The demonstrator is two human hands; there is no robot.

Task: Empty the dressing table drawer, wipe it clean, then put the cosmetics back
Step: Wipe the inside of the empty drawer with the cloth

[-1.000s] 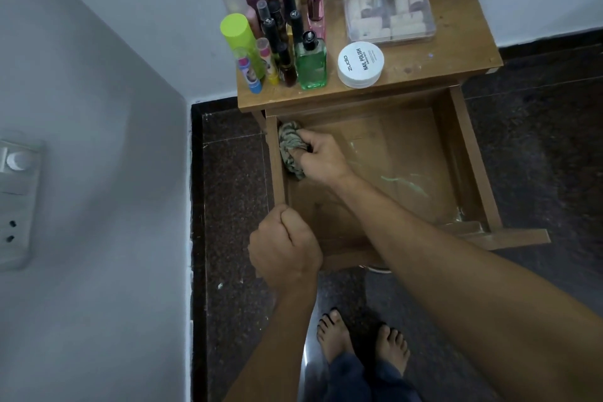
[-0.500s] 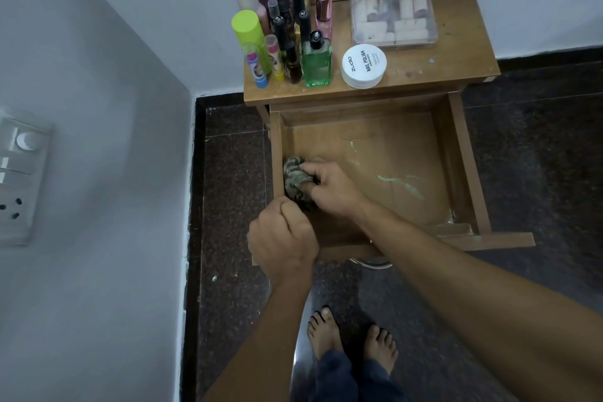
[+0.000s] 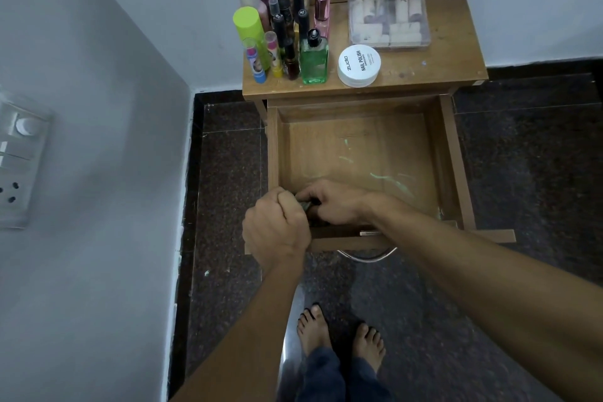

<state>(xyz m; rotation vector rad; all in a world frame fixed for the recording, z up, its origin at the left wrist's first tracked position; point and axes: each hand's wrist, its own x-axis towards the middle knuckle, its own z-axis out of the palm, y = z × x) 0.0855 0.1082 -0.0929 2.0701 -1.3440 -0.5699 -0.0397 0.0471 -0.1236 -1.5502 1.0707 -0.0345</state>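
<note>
The wooden drawer (image 3: 452,153) stands pulled out, with nothing on its floor but pale green smears. My right hand (image 3: 329,202) grips a grey cloth (image 3: 305,205) in the drawer's near left corner; only a sliver of the cloth shows. My left hand (image 3: 277,228) grips the drawer's front left corner with curled fingers. Cosmetics stand on the table top (image 3: 450,65): a green bottle (image 3: 314,59), a white nail polish remover tub (image 3: 359,65), a yellow-green capped can (image 3: 250,33), several dark bottles and a clear box (image 3: 388,21) of pale items.
A grey wall with a switch and socket plate (image 3: 19,166) runs along the left. The floor (image 3: 522,173) is dark stone. My bare feet (image 3: 339,336) stand just before the drawer, whose metal handle (image 3: 365,256) juts out below its front.
My right hand has dragged the cloth along the drawer's left side, from the far corner to the near corner beside my left hand. The view shifted slightly.
</note>
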